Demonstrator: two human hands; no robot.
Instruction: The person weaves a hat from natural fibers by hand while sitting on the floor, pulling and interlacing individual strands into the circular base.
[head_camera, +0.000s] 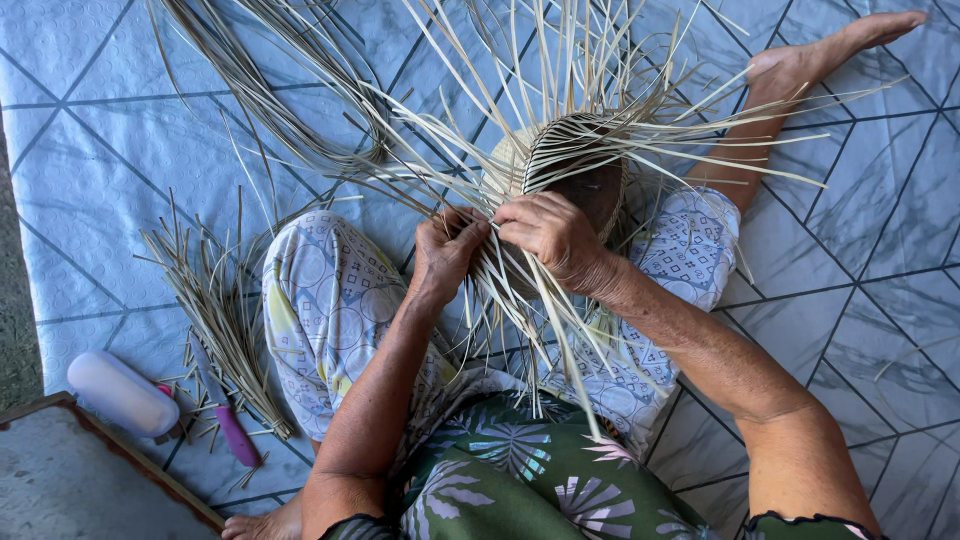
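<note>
A half-woven straw basket (575, 165) rests on my lap, its rim turned toward me and many long pale straw strips (560, 70) fanning out from it. My left hand (445, 250) pinches several strips at the basket's near edge. My right hand (552, 238) sits just beside it, fingers closed on strips at the same spot. The two hands nearly touch. The strips run down over my patterned trousers (325, 300).
A loose bundle of long straw (270, 90) lies at the upper left on the pale blue patterned mat (90, 150). Cut straw pieces (215, 320) lie by my left knee, with a pink-handled knife (235, 432) and a white cylinder (120, 393). My right foot (830, 50) reaches to the upper right.
</note>
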